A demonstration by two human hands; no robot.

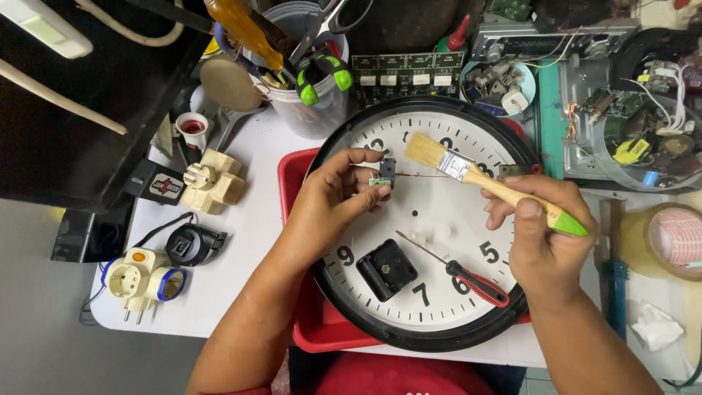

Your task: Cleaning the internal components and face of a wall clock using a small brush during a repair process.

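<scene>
Forearms, two, bare, entering from the lower edge and converging over a large round wall clock (431,322) with black rim and white dial, laid face-up on a red tray (303,322). Left hand (333,197): fingers closed in a pinch on a small black component with a green edge (385,172), held above the dial's upper left; a thin red wire runs from the part toward the right hand. Right hand (541,227): fingers wrapped shut around the wooden handle of a flat paintbrush (475,175), green tip projecting past the fist to its right, pale bristles pointing at the pinched component and standing just beside it, not visibly touching. Below the left-hand pinch, on the dial: one black square clock movement (386,269). Between the two hands and lower: one screwdriver with red-and-black handle (461,271), lying diagonally on the dial, with two small white parts near its tip. Left of the left hand, on the white table (241,241): one cream multi-plug adapter (212,181), one black round item with cable (194,243), one white adapter with blue and orange details (145,281). Beyond the pinch, past the clock's far rim: one clear tub of tools (311,88) holding green-handled pliers and scissors. Right of the brush hand: one roll of tape (669,238), circuit boards and loose electronics.
</scene>
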